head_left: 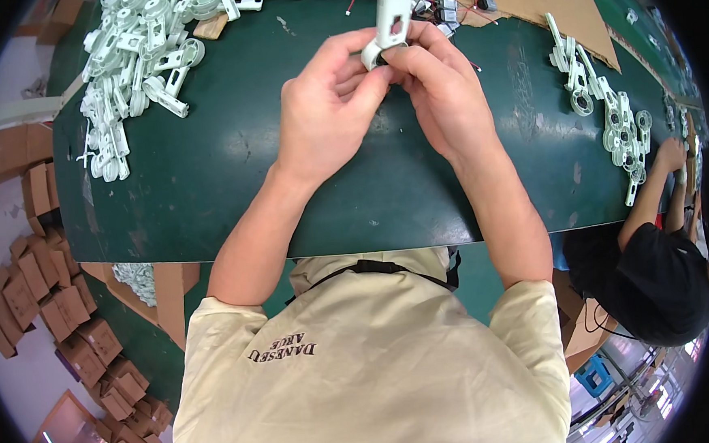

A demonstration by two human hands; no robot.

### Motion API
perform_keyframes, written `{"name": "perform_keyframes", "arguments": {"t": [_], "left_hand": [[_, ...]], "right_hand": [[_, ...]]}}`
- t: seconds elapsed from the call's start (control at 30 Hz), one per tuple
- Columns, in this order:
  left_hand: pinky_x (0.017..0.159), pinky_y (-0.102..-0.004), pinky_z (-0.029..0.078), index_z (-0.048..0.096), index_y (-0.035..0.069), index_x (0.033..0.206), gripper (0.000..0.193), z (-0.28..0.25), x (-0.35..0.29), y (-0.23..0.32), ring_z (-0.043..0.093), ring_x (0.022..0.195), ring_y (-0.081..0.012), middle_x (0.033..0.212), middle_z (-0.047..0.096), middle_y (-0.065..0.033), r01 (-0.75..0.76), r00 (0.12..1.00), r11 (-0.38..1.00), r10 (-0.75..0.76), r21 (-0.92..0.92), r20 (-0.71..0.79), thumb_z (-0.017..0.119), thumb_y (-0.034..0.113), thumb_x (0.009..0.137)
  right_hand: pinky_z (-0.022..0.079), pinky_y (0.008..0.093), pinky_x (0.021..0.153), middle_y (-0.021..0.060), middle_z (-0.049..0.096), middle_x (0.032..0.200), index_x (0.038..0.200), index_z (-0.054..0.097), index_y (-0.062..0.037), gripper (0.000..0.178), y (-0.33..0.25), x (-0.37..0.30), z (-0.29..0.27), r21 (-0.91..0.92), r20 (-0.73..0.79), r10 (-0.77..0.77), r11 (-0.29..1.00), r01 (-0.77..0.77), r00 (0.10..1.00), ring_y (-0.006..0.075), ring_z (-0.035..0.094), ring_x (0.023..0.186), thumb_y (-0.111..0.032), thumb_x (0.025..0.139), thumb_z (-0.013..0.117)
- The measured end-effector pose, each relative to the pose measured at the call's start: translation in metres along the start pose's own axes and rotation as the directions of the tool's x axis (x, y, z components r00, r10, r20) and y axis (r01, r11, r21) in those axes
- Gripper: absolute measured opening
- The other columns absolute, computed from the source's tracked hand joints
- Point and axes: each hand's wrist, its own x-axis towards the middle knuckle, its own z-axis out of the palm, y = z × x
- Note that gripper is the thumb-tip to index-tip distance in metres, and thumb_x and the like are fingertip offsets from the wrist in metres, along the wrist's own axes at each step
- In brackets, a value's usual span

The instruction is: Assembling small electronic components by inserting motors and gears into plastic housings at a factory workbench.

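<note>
Between both hands, over the far middle of the green table [230, 180], I hold a pale mint plastic housing [394, 12]. It has a long handle with a cut-out that points up and a round ring at its lower end. My left hand [327, 109] is closed on the ring's left side, thumb at its lower edge. My right hand [448, 86] grips the ring from the right, thumb and finger pressed near a dark part inside it. Whether that dark part is loose or fitted, I cannot tell. Small dark motors with wires [445, 9] lie just behind my right hand.
A heap of similar mint housings [145, 51] covers the table's far left. More housings [625, 128] lie in a row at the right, near a co-worker in black [646, 285]. Cardboard [552, 2] lies under the motors. Below the left edge stands an open carton [176, 289] with pale parts.
</note>
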Motion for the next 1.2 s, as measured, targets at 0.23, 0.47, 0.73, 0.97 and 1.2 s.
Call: {"name": "perform_keyframes", "arguments": {"t": [0.23, 0.47, 0.73, 0.97, 1.2], "left_hand": [[0.086, -0.0311, 0.057, 0.049, -0.007, 0.125, 0.033, -0.001, 0.001, 0.005, 0.068, 0.095, -0.0214, 0.108, 0.066, -0.0162, 0.084, 0.996, 0.978, -0.074, -0.190, 0.055, 0.056, -0.001, 0.094], [0.087, -0.0309, 0.057, 0.050, -0.007, 0.130, 0.038, -0.013, 0.007, 0.002, 0.066, 0.097, -0.0209, 0.109, 0.063, -0.0133, 0.069, 0.997, 0.997, -0.068, -0.020, 0.021, 0.058, -0.001, 0.093], [0.085, -0.0309, 0.057, 0.053, -0.007, 0.128, 0.036, -0.013, 0.005, 0.006, 0.065, 0.093, -0.0186, 0.107, 0.060, -0.0101, 0.046, 0.999, 0.989, -0.043, -0.143, 0.022, 0.058, -0.001, 0.092], [0.085, -0.0301, 0.057, 0.053, -0.008, 0.126, 0.036, -0.012, 0.003, 0.004, 0.065, 0.093, -0.0179, 0.109, 0.057, -0.0092, -0.040, 0.999, 0.999, 0.040, -0.030, 0.009, 0.058, -0.005, 0.091], [0.085, -0.0270, 0.057, 0.055, -0.007, 0.123, 0.035, -0.009, 0.002, 0.001, 0.066, 0.093, -0.0168, 0.107, 0.052, -0.0066, -0.173, 0.985, 0.974, 0.172, 0.150, 0.016, 0.058, -0.009, 0.089]], "right_hand": [[0.044, 0.0274, 0.079, 0.0058, 0.061, 0.095, 0.113, 0.052, 0.0017, 0.032, -0.004, 0.000, -0.003, 0.096, 0.024, 0.091, 0.991, -0.093, 0.996, 0.0119, 0.057, 0.087, -0.014, 0.088, 0.063], [0.046, 0.0286, 0.087, 0.0091, 0.061, 0.102, 0.117, 0.052, 0.0043, 0.036, -0.005, 0.002, -0.005, -0.030, 0.041, 0.019, 0.999, -0.018, 0.999, 0.0149, 0.059, 0.094, -0.012, 0.088, 0.064], [0.047, 0.0272, 0.089, 0.0085, 0.062, 0.103, 0.120, 0.053, 0.0051, 0.039, -0.008, 0.001, -0.007, -0.152, 0.088, -0.024, 0.988, 0.038, 0.996, 0.0141, 0.059, 0.097, -0.014, 0.089, 0.067], [0.048, 0.0260, 0.086, 0.0088, 0.063, 0.102, 0.119, 0.052, 0.0052, 0.039, -0.010, -0.002, -0.001, -0.137, 0.073, -0.054, 0.989, 0.063, 0.996, 0.0130, 0.060, 0.095, -0.013, 0.089, 0.068], [0.047, 0.0277, 0.087, 0.0090, 0.063, 0.102, 0.117, 0.052, 0.0054, 0.036, -0.006, -0.002, -0.001, -0.159, 0.030, -0.050, 0.986, 0.054, 0.998, 0.0129, 0.060, 0.095, -0.012, 0.088, 0.065]]}}
